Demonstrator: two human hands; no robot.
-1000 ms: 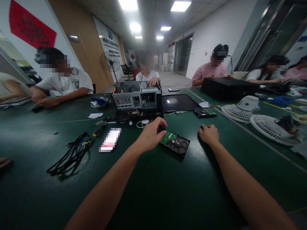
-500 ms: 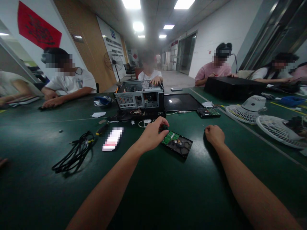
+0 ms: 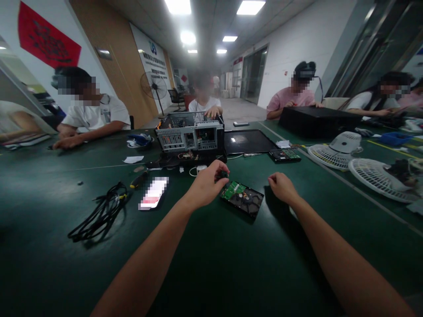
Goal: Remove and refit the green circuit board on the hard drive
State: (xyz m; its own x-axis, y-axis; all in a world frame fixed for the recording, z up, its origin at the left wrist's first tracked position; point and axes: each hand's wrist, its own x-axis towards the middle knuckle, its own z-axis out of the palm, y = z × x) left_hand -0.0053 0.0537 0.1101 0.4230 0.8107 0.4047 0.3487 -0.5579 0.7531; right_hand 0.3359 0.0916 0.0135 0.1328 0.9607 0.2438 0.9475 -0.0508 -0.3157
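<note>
A hard drive (image 3: 246, 200) lies on the green counter (image 3: 231, 268), a little below and right of the frame's centre. At its upper-left corner, the left hand (image 3: 205, 187) pinches a small dark piece (image 3: 222, 175) between thumb and fingers. Right of the drive, well clear of it, the right hand (image 3: 283, 188) is curled narrow; I can't tell whether it holds anything. Black cable (image 3: 99, 215) sits coiled at lower left.
</note>
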